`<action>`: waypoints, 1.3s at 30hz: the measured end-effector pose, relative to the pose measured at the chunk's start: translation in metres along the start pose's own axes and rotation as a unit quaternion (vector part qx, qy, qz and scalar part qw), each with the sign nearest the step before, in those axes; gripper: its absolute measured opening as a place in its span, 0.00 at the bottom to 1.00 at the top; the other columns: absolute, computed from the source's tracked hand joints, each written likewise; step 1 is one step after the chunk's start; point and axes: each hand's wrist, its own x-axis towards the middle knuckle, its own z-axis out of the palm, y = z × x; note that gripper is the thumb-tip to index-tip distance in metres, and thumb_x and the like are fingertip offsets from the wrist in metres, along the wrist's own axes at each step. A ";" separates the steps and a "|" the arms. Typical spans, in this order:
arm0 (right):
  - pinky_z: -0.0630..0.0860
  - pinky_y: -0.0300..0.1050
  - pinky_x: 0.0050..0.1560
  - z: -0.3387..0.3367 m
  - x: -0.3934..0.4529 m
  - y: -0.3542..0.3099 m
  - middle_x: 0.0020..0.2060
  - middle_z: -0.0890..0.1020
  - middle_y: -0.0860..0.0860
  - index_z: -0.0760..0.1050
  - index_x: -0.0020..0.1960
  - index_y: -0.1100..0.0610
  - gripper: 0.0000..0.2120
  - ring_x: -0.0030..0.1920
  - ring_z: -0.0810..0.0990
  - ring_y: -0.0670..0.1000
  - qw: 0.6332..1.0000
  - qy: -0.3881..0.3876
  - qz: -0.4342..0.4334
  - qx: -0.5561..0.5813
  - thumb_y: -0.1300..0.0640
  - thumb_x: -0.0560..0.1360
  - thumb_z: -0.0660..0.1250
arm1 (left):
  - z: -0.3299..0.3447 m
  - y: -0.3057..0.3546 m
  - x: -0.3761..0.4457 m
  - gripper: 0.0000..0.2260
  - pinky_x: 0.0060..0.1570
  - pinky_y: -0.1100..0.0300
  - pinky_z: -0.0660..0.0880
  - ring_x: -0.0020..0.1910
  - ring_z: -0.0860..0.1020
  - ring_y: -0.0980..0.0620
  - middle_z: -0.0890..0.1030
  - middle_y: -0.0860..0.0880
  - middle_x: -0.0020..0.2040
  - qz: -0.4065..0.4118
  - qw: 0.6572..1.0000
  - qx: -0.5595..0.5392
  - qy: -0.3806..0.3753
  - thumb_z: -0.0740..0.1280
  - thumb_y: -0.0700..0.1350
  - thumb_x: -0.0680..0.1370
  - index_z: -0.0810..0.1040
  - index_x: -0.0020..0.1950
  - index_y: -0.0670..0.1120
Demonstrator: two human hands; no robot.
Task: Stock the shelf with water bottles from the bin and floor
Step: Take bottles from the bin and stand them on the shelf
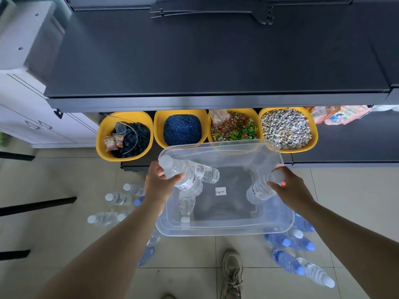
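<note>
Above the clear bin (224,229), 2 grips each curled around 1 water bottle: left hand (158,182) on the left bottle (183,178), right hand (289,186) on the right bottle (262,188), long axes tilted, caps up, dark shelf (216,61) straight ahead, equally near both.

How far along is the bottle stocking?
Barely begun: the dark shelf top holds no bottles. In hand: the left hand grips two bottles, the right hand one bottle, over the clear bin. Left: one bottle in the bin and many floor bottles.
</note>
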 end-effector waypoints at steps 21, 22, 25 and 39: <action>0.67 0.42 0.43 -0.054 -0.006 -0.039 0.46 0.80 0.53 0.74 0.55 0.55 0.13 0.44 0.76 0.54 0.998 -0.025 -0.030 0.048 0.58 0.72 0.71 | -0.022 0.066 -0.033 0.24 0.58 0.47 0.75 0.55 0.78 0.48 0.80 0.49 0.53 0.009 1.000 0.005 0.010 0.77 0.40 0.66 0.72 0.58 0.47; 0.68 0.43 0.43 -0.062 -0.007 -0.047 0.46 0.80 0.53 0.74 0.54 0.55 0.13 0.44 0.76 0.54 0.998 -0.025 -0.041 0.051 0.58 0.72 0.71 | -0.026 0.077 -0.036 0.25 0.58 0.46 0.75 0.55 0.78 0.48 0.79 0.48 0.54 0.014 1.000 0.009 0.008 0.78 0.40 0.66 0.72 0.58 0.47; 0.69 0.43 0.41 -0.086 -0.010 -0.071 0.44 0.78 0.53 0.72 0.52 0.55 0.11 0.45 0.76 0.54 0.995 -0.030 -0.074 0.064 0.59 0.72 0.71 | -0.037 0.110 -0.049 0.21 0.52 0.53 0.75 0.52 0.78 0.49 0.79 0.51 0.50 0.045 0.999 0.005 0.006 0.76 0.37 0.67 0.71 0.55 0.48; 0.73 0.39 0.45 -0.262 -0.061 -0.241 0.51 0.81 0.54 0.74 0.55 0.57 0.14 0.51 0.78 0.50 0.962 -0.064 -0.244 0.105 0.63 0.71 0.71 | -0.132 0.297 -0.119 0.21 0.58 0.46 0.75 0.53 0.79 0.46 0.81 0.51 0.49 0.165 0.985 0.034 0.035 0.78 0.39 0.64 0.74 0.51 0.51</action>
